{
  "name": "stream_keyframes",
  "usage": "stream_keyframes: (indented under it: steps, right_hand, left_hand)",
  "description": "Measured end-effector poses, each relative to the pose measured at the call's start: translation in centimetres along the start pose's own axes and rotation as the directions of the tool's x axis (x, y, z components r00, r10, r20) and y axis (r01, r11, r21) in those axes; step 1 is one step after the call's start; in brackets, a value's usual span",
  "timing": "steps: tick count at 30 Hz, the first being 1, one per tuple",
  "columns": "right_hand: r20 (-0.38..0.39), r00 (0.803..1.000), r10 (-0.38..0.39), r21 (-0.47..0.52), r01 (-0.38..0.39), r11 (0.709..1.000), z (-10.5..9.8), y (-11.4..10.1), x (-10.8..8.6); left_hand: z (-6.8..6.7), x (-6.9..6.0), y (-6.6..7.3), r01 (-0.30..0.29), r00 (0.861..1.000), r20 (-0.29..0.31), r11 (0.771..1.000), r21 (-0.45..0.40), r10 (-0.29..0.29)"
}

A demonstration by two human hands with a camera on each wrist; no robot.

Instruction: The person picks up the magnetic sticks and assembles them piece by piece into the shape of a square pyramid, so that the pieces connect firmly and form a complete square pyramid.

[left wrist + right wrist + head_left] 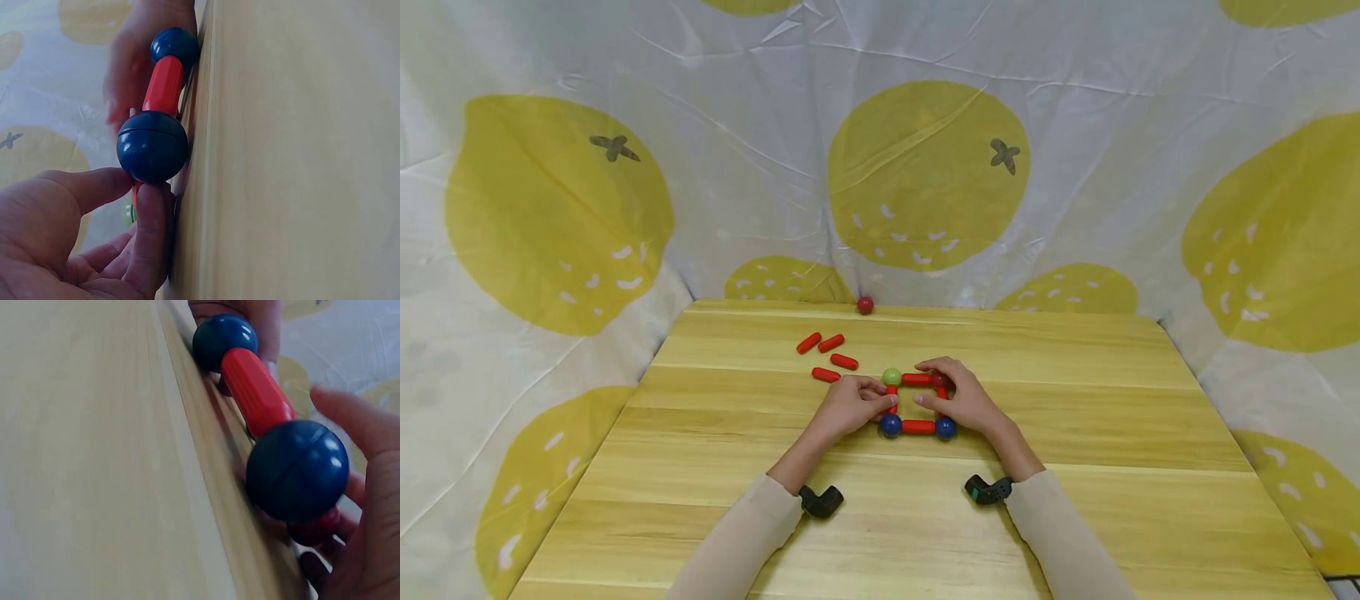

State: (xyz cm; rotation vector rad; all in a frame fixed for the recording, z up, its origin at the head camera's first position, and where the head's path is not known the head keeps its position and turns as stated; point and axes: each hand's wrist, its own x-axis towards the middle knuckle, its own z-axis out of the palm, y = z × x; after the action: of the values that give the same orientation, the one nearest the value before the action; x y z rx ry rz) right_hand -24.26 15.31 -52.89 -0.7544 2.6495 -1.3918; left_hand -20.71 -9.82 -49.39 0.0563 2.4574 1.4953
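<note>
Here, left hand (852, 405): thumb and fingers pinch the red left-side rod (892, 390), just behind the near left blue ball (891, 427).
Right hand (966, 400): thumb and fingers stand spread about the far right corner, the thumb over the frame's inside; whether the fingertips touch the dark red ball (938, 379) I cannot tell from here.
Four-sided frame (917, 427): lies flat on the table between the two hands, red rods for its sides and balls for its corners.
Remaining corners: a green ball (892, 377) at far left, a second blue ball (946, 428) at near right.
Loose red rods (844, 361): four, scattered beyond the left hand, one with its end just beside the knuckles.
Lone red ball (865, 305): at the table's far edge, well apart from the frame.
Wrists: a black device (822, 502) on each, by the cuffs of beige sleeves (743, 533).
Table (1075, 400): pale, striped wood.
Backdrop: white cloth (737, 167) printed with large yellow lemons.
</note>
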Motion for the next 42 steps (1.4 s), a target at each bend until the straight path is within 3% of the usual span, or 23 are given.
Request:
stream_keyframes:
  steps: [4, 8, 12, 15, 19, 22, 26, 32, 35, 39, 42]
  right_hand:
    - [0.09, 0.994, -0.055, 0.031, 0.053, 0.998, -1.0, 0.2, -1.1]
    - [0.148, 0.987, -0.064, 0.026, 0.061, 0.998, -1.9, 0.3, -2.3]
    - [0.167, 0.985, -0.047, 0.001, 0.048, 0.999, -2.3, 0.4, -2.8]
    - [0.157, 0.987, -0.038, -0.018, 0.042, 0.999, -2.3, 0.4, -3.0]
    - [0.128, 0.991, -0.035, -0.016, 0.038, 0.999, -2.2, 0.6, -3.0]
    - [0.109, 0.994, -0.032, 0.01, 0.031, 0.999, -2.0, 0.6, -2.9]
    - [0.092, 0.996, -0.019, 0.029, 0.017, 0.999, -1.8, 0.4, -2.8]
    - [0.099, 0.995, -0.004, 0.038, 0.0, 0.999, -1.7, 0.3, -2.7]
    - [0.096, 0.995, -0.005, 0.051, 0.0, 0.999, -1.9, 0.3, -2.7]
    - [0.079, 0.997, -0.018, 0.046, 0.014, 0.999, -2.0, 0.4, -2.5]
    - [0.069, 0.997, -0.033, 0.042, 0.03, 0.999, -2.0, 0.5, -2.3]
  left_hand:
    - [0.0, 0.1, -0.3, -0.013, 1.0, -0.001, 1.0, -0.025, 0.013]
    - [-1.2, 0.2, -0.7, -0.136, 0.988, -0.06, 0.989, 0.063, 0.139]
    - [-3.5, 0.4, -1.3, -0.288, 0.937, -0.133, 0.93, 0.228, 0.322]
    - [-5.4, 0.4, -1.9, -0.344, 0.909, -0.128, 0.886, 0.312, 0.398]
    - [-7.3, 0.4, -2.6, -0.354, 0.902, -0.083, 0.835, 0.421, 0.424]
    - [-8.0, 0.4, -3.0, -0.328, 0.913, -0.054, 0.806, 0.492, 0.404]
    - [-8.4, 0.4, -3.6, -0.301, 0.93, -0.026, 0.797, 0.524, 0.368]
    - [-8.6, 0.4, -4.2, -0.307, 0.927, -0.009, 0.769, 0.56, 0.376]
    - [-8.5, 0.4, -4.1, -0.307, 0.927, -0.008, 0.773, 0.555, 0.374]
    - [-8.2, 0.3, -3.6, -0.341, 0.92, 0.004, 0.798, 0.498, 0.391]
    - [-7.7, 0.2, -3.1, -0.375, 0.916, 0.02, 0.835, 0.402, 0.402]
